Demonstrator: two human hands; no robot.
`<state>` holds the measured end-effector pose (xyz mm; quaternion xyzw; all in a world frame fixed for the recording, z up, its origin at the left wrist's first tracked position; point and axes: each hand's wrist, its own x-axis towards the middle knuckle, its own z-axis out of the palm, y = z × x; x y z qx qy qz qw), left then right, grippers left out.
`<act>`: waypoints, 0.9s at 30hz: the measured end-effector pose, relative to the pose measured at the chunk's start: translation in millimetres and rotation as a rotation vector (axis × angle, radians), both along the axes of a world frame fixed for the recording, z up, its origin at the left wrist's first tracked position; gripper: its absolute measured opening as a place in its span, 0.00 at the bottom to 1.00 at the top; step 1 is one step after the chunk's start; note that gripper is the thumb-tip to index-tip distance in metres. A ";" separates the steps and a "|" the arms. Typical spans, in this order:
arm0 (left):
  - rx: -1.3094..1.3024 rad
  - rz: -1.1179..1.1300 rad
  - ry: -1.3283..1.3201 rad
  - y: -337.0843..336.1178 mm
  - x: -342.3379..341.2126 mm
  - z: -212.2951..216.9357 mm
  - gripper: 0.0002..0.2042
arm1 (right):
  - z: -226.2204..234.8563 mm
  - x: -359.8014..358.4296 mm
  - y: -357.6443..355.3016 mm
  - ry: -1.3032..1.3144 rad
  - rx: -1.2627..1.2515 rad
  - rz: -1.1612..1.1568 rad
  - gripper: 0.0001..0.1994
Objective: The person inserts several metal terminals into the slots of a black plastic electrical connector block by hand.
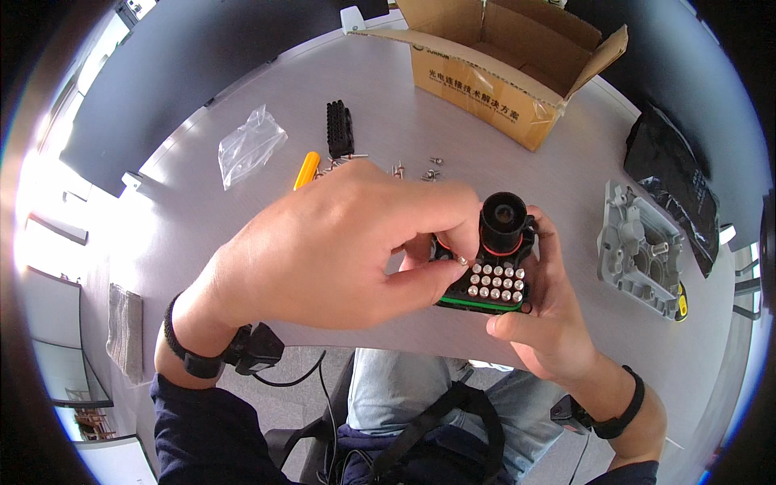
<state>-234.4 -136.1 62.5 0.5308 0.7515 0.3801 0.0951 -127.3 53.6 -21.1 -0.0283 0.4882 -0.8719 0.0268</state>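
Head view, only one. Landmark: black connector block [485, 296], held up over the near part of the table [388, 338], between the two hands. Green strip along its near edge, rows of silver pins [496, 283] facing up, tall round black port [503, 220] with red ring on its far side. Long axis looks roughly left-right; left end covered, so not certain.

Left hand [339, 242] comes over the block from its left, thumb and forefinger pinching a small metal pin [463, 260] right at the left end of the visible rows. Contact between that pin and the block: can't tell. Right hand [551, 311] wraps the block's right end, fingers curled behind, thumb at the near right corner. Both hands about equally near; left tips are the ones over the pin face.

Beyond the block, leftward: loose metal parts [433, 173], partly behind the left hand; yellow handle [307, 170], its other end hidden. Right of the block: grey metal housing [638, 250]. Second port mostly masked by left fingers; hole pattern under them unreadable.
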 end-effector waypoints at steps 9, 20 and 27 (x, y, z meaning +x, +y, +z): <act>0.004 0.000 0.308 -2.4 -1.8 2.2 0.04 | 5.1 -0.1 -1.0 -0.027 -0.044 -0.005 0.45; -0.845 0.357 0.323 -40.7 -21.4 -0.5 0.07 | 5.2 2.0 -1.1 -0.109 -0.091 -0.019 0.49; -0.796 0.328 0.374 -56.4 -34.7 -2.6 0.09 | 5.2 2.0 -1.4 -0.100 -0.075 -0.015 0.49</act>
